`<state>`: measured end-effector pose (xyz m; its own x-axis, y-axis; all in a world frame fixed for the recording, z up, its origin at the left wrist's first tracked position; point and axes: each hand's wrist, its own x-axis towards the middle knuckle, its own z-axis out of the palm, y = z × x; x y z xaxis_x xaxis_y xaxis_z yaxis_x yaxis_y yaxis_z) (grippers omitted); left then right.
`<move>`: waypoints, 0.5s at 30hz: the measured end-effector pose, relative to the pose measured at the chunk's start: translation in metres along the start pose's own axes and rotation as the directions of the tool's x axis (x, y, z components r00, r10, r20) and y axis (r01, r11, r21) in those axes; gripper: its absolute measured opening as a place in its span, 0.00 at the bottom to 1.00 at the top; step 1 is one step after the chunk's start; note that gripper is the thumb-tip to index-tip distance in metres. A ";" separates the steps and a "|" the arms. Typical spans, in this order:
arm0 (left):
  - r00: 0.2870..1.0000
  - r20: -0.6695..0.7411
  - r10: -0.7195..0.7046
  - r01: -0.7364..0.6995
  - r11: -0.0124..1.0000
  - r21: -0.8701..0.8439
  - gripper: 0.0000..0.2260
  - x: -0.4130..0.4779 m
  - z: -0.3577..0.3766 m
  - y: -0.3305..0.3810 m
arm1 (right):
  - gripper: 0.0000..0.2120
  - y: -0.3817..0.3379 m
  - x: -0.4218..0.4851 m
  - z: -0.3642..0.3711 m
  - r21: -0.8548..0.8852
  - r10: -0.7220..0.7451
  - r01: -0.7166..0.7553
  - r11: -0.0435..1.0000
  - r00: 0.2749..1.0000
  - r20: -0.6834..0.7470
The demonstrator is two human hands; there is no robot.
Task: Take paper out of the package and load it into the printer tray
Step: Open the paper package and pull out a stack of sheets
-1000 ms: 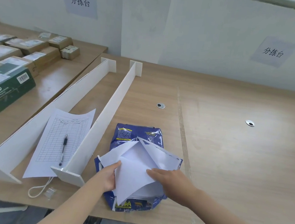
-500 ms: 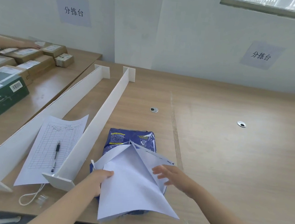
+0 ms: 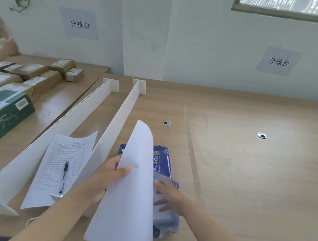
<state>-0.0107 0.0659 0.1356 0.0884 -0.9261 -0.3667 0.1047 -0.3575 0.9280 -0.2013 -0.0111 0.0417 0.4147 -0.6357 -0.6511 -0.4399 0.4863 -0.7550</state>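
Now the left hand [image 3: 109,175] is holding a white sheet [image 3: 130,191] raised on edge, where half a second ago that sheet was lying nearly flat over the package; thumb and fingers are pinched on its left edge. The sheet's long axis is running from the near desk edge away toward the wall, its far corner curling over at the top. The right hand [image 3: 168,196], earlier hovering at the torn wrapper, is now lying flat on the paper in the open blue package [image 3: 162,159], fingers spread apart and gripping nothing. The package is resting on the desk [image 3: 245,176] just right of the nearer white divider [image 3: 120,117], long axis pointing away from the person. Count: one lifted sheet, one package, two dividers, one printed form [image 3: 58,165] with one pen [image 3: 64,175] on it, two desk grommets. A second person's hand, absent a second ago, is showing blurred at far left.
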 end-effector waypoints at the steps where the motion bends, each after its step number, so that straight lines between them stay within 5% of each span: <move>1: 0.999 0.018 0.028 -0.028 1.000 -0.005 0.11 -0.001 -0.004 0.004 | 0.27 -0.004 0.000 0.001 0.114 -0.031 0.027 0.993 0.999 0.032; 4: 0.995 0.034 0.095 -0.095 0.995 -0.015 0.10 -0.001 -0.020 0.011 | 0.20 -0.020 -0.002 0.002 0.290 -0.155 0.135 0.947 0.987 0.049; 10: 0.967 -0.069 0.243 -0.240 0.969 0.054 0.13 0.014 -0.041 0.026 | 0.11 -0.055 -0.009 -0.021 0.302 -0.352 0.387 0.871 0.921 -0.164; 15: 0.916 -0.049 0.398 -0.380 0.899 0.217 0.22 0.041 -0.026 0.038 | 0.25 -0.071 -0.026 -0.048 0.235 -0.430 0.499 0.834 0.855 -0.290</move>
<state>0.0228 0.0175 0.1544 0.1711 -0.9848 0.0305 -0.1541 0.0039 0.9880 -0.2197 -0.0578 0.1157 0.3126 -0.9266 -0.2093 0.0274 0.2290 -0.9730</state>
